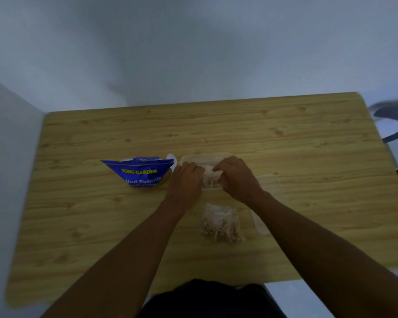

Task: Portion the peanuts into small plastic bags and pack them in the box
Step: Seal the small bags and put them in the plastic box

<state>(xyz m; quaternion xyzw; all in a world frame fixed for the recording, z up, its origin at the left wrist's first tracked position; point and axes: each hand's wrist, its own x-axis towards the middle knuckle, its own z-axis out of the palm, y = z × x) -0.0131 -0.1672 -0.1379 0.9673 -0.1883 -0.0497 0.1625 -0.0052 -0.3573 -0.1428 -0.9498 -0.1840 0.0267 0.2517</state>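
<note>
A blue peanut packet [141,172] stands open at the left of the wooden table [308,145]. To its right lies a clear plastic box [205,157]. Over the box both hands pinch a small clear bag of peanuts [210,177]: my left hand [186,177] at its left side, my right hand [234,177] at its right, fingers curled. A second filled small bag [221,222] lies on the table nearer to me. The box's clear lid [268,198] lies to the right, partly under my right forearm.
A white scoop-like piece [171,158] shows between the packet and the box. A grey wall panel [12,157] borders the table's left side. A dark chair part [393,120] stands off the right edge. The frame is blurred.
</note>
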